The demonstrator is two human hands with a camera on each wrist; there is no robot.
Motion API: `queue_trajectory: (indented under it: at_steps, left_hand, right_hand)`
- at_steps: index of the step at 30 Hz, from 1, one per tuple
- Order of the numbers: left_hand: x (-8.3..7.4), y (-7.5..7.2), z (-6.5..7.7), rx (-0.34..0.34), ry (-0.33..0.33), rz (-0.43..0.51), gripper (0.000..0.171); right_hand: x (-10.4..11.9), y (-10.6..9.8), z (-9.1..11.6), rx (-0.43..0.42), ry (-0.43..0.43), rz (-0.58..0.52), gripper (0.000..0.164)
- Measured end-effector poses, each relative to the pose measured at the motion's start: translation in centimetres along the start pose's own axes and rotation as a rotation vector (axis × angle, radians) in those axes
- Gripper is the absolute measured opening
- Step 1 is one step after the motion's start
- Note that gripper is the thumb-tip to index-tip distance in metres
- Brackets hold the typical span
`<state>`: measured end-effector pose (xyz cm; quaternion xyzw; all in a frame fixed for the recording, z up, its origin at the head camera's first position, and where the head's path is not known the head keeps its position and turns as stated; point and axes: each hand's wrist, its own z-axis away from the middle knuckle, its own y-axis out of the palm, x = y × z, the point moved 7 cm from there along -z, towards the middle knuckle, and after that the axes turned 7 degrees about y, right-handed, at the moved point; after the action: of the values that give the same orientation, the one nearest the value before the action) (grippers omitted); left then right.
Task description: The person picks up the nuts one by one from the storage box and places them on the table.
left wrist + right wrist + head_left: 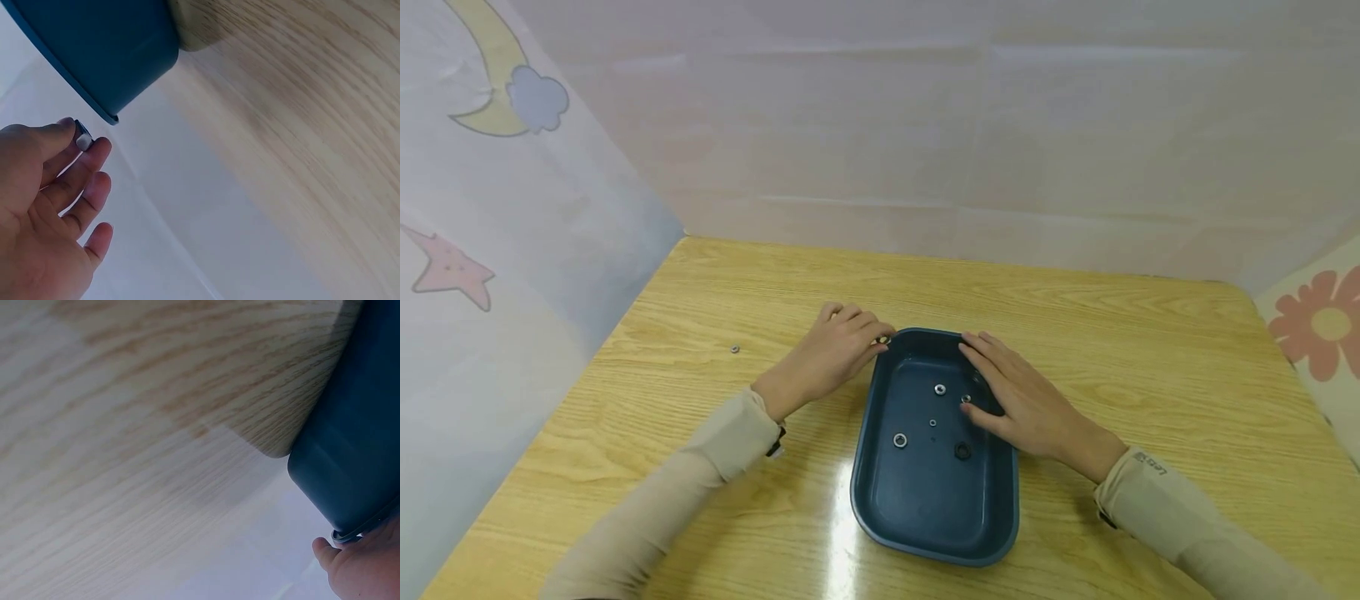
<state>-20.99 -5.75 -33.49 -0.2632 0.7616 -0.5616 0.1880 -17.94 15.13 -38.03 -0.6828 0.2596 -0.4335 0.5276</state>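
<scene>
Between thumb and index finger my left hand [835,350] pinches a small metal nut [84,139], close to the far left corner of a dark blue tray [936,521]. In the left wrist view the nut is edge-on, just off the tray's rim. My right hand [1026,400] rests across the tray's right rim with fingers extended and the thumb over the inside. Lying in the tray are a silver nut [900,440], a black nut [962,451], a tiny nut [932,422], another silver nut [940,389] and one beside the right thumb [966,399].
One more small nut [735,349] lies on the wooden table [760,283], left of my left hand. A pale fabric wall [880,125] stands along the table's back edge, and a printed one [512,250] along the left.
</scene>
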Motion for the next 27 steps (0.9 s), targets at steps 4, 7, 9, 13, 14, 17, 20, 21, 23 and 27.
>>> queue_trajectory:
  at_steps: [4, 7, 9, 13, 14, 17, 20, 21, 23, 27]
  left_hand:
    - [0.6, -0.1, 0.0, 0.003, -0.018, -0.003, 0.024]
    - [1.3, 0.0, 0.1, 0.004, -0.031, 0.002, 0.023]
    - [1.8, 0.1, 0.2, 0.004, -0.044, 0.009, 0.022]
    - [2.8, 0.4, 0.5, 0.003, -0.075, 0.032, 0.022]
    - [3.1, 0.4, 0.6, 0.002, -0.082, 0.037, 0.022]
    - [3.8, 0.6, 0.8, -0.001, -0.101, 0.051, 0.022]
    - [4.6, 0.8, 1.0, -0.004, -0.116, 0.052, 0.022]
    - [4.9, 0.8, 1.1, -0.005, -0.120, 0.047, 0.022]
    - [5.4, 1.0, 1.2, -0.003, -0.129, 0.044, 0.022]
    - [6.4, 1.5, 1.6, 0.025, -0.161, 0.055, 0.022]
  right_hand:
    - [0.0, 0.0, 0.0, -0.002, -0.006, -0.003, 0.078]
    - [0.0, -0.1, 0.0, -0.003, -0.007, -0.007, 0.078]
    - [0.0, 0.0, 0.0, -0.001, -0.005, -0.007, 0.078]
    - [0.1, 0.0, 0.0, -0.001, -0.005, -0.006, 0.078]
    - [0.1, 0.0, 0.1, -0.001, -0.006, -0.006, 0.078]
    - [0.1, 0.0, 0.1, -0.004, -0.009, -0.007, 0.078]
    - [0.1, 0.0, 0.1, -0.008, -0.010, -0.010, 0.078]
    - [0.1, 0.0, 0.1, -0.009, -0.011, -0.010, 0.078]
    - [0.1, 0.0, 0.1, -0.013, -0.013, -0.009, 0.077]
    - [0.1, 0.0, 0.1, -0.014, -0.012, -0.010, 0.077]
